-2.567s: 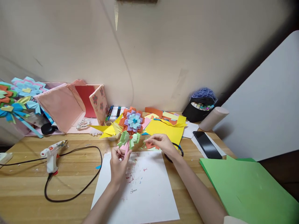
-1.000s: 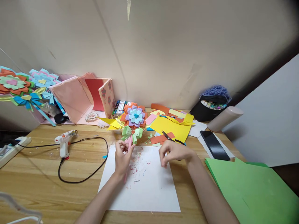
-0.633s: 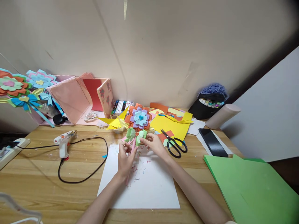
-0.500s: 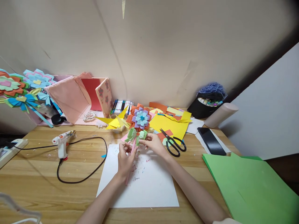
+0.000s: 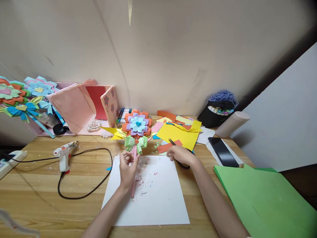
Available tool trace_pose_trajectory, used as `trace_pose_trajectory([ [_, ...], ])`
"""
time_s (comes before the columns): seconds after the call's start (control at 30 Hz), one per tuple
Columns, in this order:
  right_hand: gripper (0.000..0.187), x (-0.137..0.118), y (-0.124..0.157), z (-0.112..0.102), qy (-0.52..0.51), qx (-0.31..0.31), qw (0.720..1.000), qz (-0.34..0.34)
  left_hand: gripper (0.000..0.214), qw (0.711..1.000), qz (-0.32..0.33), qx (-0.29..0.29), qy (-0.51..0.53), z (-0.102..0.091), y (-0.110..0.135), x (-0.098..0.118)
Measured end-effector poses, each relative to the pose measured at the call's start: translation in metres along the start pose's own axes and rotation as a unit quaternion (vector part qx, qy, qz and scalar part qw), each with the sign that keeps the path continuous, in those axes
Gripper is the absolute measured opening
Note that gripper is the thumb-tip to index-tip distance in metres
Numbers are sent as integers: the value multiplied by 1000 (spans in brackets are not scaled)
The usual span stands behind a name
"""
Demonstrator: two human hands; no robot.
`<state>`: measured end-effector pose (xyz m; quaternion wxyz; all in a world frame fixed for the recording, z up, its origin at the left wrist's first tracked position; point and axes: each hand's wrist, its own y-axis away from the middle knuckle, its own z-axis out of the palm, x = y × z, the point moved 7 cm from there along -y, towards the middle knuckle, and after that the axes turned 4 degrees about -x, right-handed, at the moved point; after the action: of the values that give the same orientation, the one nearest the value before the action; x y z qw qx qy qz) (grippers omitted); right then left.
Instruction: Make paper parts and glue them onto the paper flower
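Observation:
My left hand [image 5: 128,168] is closed around the pink stem of a folded paper flower [image 5: 138,124]. The flower has orange, lilac and pale blue layers, and a light green paper bow sits below its head. It is upright over a white sheet [image 5: 158,205] marked with small coloured smudges. To the right, my right hand [image 5: 180,154] is off the flower, its fingers loosely bent downward with nothing visible in them. It is over the black-handled scissors [image 5: 183,165], hiding much of them; whether it touches them I cannot tell. Orange and yellow paper [image 5: 184,135] lies just beyond.
At left are a white glue gun [image 5: 64,155] with its looped cord and a power strip [image 5: 12,162]. Paper flowers [image 5: 41,87] and a pink box [image 5: 74,109] stand behind. A phone [image 5: 223,152], a tumbler [image 5: 232,124] and green sheets [image 5: 264,198] are at right.
My right hand has let go of the green bow and moved right, over the scissors. My left hand has shifted slightly left with the flower, whose front now faces me more fully.

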<state>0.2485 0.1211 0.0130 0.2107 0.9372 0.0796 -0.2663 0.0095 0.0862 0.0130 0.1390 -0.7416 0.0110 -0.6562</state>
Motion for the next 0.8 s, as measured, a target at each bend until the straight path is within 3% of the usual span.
trace_pose_trajectory([
  [0.17, 9, -6, 7, -13, 5, 34, 999, -14, 26, 999, -16, -19, 26, 3, -1, -4],
  [0.27, 31, -20, 9, -28, -48, 130, 990, -26, 26, 999, -20, -19, 34, 3, 0, -5],
  [0.33, 35, -24, 11, -41, -141, 221, 964, -47, 27, 999, -22, -25, 36, 4, 1, -5],
  [0.4, 28, -23, 10, -48, -264, 277, 920, -79, 28, 998, -34, -41, 41, 7, 2, -5],
  [0.5, 34, -18, 0, -44, -429, 249, 860, -119, 29, 993, -59, -80, 62, 15, 6, -6],
  [0.6, 39, -18, -9, -35, -511, 197, 825, -141, 28, 988, -67, -123, 67, 23, 10, -6],
  [0.7, 30, -17, -12, -33, -524, 191, 815, -156, 25, 985, -63, -148, 57, 28, 13, -6],
  [0.8, 25, -4, -12, -38, -509, 240, 818, -121, 24, 985, -60, -151, 58, 29, 13, -6],
])
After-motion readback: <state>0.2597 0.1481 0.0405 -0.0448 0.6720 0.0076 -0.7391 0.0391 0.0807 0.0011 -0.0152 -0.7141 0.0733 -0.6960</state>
